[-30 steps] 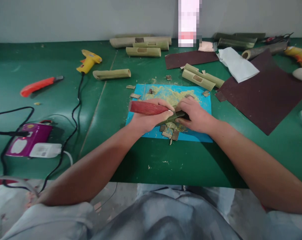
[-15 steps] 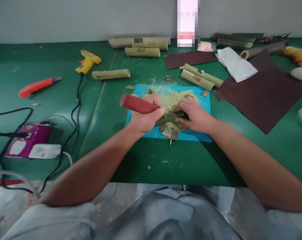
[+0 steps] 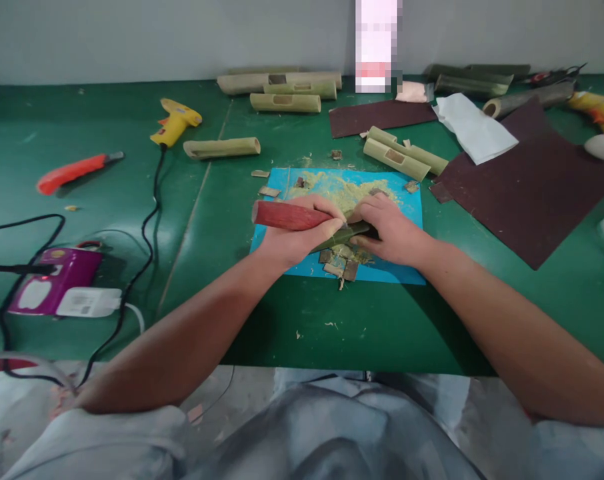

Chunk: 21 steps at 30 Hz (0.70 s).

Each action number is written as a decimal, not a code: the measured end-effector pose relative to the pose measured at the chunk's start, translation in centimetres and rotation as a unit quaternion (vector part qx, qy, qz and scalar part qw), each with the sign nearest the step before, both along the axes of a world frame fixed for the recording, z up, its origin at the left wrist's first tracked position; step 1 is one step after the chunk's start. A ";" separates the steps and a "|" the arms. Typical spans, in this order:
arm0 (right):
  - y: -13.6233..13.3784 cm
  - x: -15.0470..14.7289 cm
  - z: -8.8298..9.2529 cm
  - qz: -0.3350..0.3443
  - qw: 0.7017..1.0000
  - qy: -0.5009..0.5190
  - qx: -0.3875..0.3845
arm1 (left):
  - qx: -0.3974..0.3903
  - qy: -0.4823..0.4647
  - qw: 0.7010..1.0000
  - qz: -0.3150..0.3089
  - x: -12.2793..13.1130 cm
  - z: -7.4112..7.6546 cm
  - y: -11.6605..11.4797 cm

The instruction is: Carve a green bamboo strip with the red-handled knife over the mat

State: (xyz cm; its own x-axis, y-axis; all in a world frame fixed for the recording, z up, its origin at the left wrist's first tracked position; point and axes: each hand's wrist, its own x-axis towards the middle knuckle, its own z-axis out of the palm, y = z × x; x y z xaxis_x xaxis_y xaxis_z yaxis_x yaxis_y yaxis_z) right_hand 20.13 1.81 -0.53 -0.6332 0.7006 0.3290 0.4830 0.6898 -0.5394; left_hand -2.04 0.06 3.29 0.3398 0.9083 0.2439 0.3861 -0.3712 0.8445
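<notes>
My left hand (image 3: 299,240) is closed round a tool with a thick red wooden handle (image 3: 287,215); its tip points right and meets a green bamboo piece (image 3: 343,236). On the right end of that bamboo, my right hand (image 3: 389,227) is closed, fingers and thumb either side. The bamboo lies slanted over a blue sheet (image 3: 407,263) covered with pale shavings (image 3: 332,188). Small square bamboo chips (image 3: 351,270) lie just below the bamboo. The tool's tip is mostly hidden by my fingers.
Cut bamboo tubes (image 3: 396,159) lie behind the sheet and along the wall. Dark brown sheets (image 3: 532,193) and a white paper (image 3: 475,130) are at right. At left are a yellow glue gun (image 3: 175,125), a red cutter (image 3: 72,175) and a purple power box (image 3: 77,273) with cables.
My left hand has moved slightly right along the bamboo, and the red handle has gone with it, now lying more level. My right hand stays in nearly the same place.
</notes>
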 end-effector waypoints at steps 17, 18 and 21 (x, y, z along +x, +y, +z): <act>0.2 0.1 -0.2 0.014 1.000 0.007 -0.006 | 0.052 -0.043 0.998 0.003 0.3 -0.2 0.5; 0.2 0.1 -0.2 0.015 1.000 0.008 -0.006 | 0.048 -0.050 0.998 0.007 0.3 -0.3 0.6; 0.2 0.1 -0.2 0.016 1.000 0.010 -0.001 | 0.044 -0.051 0.998 0.001 0.2 -0.6 0.8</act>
